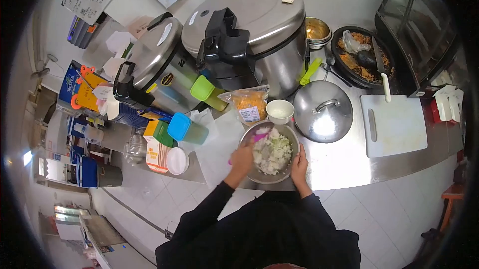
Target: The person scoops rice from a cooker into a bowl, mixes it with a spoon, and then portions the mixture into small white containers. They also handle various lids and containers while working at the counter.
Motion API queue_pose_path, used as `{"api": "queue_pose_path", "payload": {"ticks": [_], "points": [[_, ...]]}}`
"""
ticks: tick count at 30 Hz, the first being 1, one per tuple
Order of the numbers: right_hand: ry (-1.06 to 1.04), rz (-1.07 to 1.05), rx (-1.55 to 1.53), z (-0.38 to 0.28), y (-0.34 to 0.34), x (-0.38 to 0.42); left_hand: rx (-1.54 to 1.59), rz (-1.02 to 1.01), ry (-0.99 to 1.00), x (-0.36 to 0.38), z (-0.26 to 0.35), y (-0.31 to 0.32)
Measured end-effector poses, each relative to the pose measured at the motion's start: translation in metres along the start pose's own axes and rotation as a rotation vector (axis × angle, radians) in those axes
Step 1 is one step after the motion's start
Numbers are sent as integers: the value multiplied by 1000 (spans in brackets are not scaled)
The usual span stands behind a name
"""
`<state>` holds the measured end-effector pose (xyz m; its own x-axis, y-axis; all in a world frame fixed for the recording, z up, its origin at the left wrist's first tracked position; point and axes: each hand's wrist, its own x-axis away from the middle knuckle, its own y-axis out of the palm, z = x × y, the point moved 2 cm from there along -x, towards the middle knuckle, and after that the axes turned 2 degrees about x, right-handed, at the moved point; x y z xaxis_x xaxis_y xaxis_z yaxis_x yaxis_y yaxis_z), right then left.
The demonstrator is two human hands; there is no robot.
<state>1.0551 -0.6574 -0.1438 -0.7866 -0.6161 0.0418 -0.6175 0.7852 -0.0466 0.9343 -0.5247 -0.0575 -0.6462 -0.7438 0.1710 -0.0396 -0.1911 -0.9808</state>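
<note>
A round metal bowl (246,168) sits at the counter's front edge, holding white rice (273,157) with some pale green bits. My left hand (242,159) is closed around a purple rice paddle (260,138), whose blade reaches into the rice at the bowl's left side. At the opposite rim, my right hand (300,168) grips the metal bowl, thumb near the top edge and fingers outside, partly hidden. Touching or close to the bowl's far rim is a small white bowl (280,112). Behind it lies a clear bag of orange shreds (249,104).
Two large rice cookers (269,64) stand behind. Right of the bowl are a domed metal lid (323,114), a white cutting board (399,132) and a stone mortar (344,67) with a knife (381,64) across it. Leftward stand a blue-lidded container (187,129) and a carton (157,152).
</note>
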Motion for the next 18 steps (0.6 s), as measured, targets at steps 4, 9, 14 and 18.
{"api": "queue_pose_path", "payload": {"ticks": [4,9,14,18], "points": [[-77,106,37,-2,5,-3,-104,-90,183,44,43,12],[-83,139,-34,4,7,-5,-176,-134,350,37,3,-21],[-57,172,-49,-1,9,-1,-300,41,333,-14,3,-22],[-54,228,-31,-6,12,3,-155,-341,149,4,-13,-19]]}}
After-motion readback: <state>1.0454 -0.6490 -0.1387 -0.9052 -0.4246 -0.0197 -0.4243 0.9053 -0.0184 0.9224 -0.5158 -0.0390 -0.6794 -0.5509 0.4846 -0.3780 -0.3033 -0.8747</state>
